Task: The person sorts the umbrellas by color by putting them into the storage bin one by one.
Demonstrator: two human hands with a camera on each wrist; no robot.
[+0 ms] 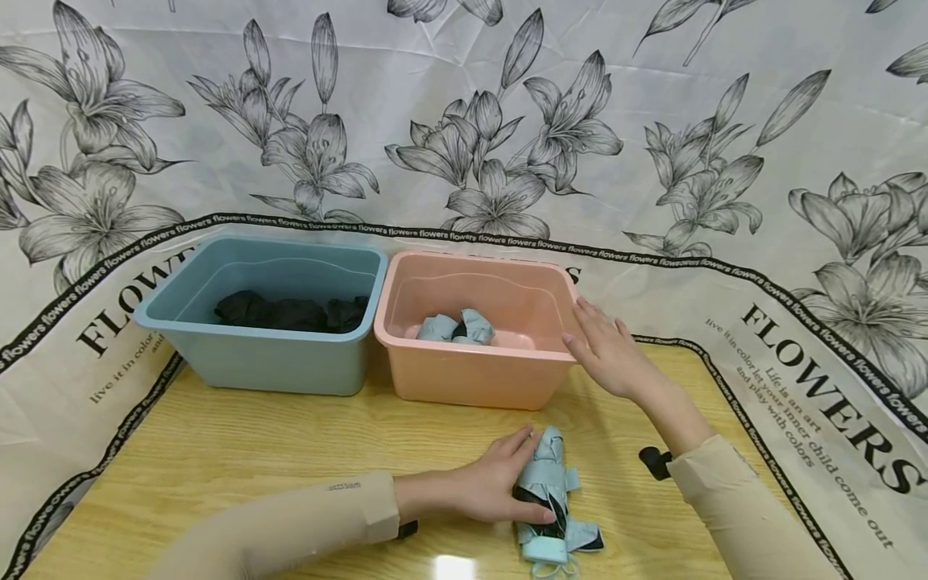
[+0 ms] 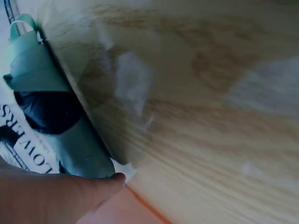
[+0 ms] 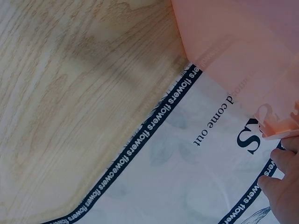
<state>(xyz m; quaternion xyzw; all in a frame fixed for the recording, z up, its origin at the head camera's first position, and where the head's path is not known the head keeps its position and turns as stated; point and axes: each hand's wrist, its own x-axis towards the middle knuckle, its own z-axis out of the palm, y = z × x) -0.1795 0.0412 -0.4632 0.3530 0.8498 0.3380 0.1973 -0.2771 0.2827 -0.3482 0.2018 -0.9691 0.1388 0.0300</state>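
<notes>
A folded light-blue umbrella (image 1: 545, 475) with a pale handle and cord loop lies at the front of the table, part of its canopy loose. My left hand (image 1: 493, 483) holds it from the left, thumb across its dark middle; the fingertips are partly hidden at its far end. The left wrist view shows the umbrella (image 2: 84, 149) against one fingertip. Outstretched fingers of my right hand (image 1: 612, 350) touch the right end of the pink bin (image 1: 471, 374). Inside that bin lies a light-blue folded bundle (image 1: 474, 326). In the right wrist view, fingertips (image 3: 280, 158) meet the bin's edge.
A blue bin (image 1: 268, 362) with dark folded bundles (image 1: 290, 312) stands left of the pink one, close beside it. Both stand at the back of the wooden table (image 1: 290, 439). A flower-print cloth (image 1: 449, 121) hangs behind and lies along the sides.
</notes>
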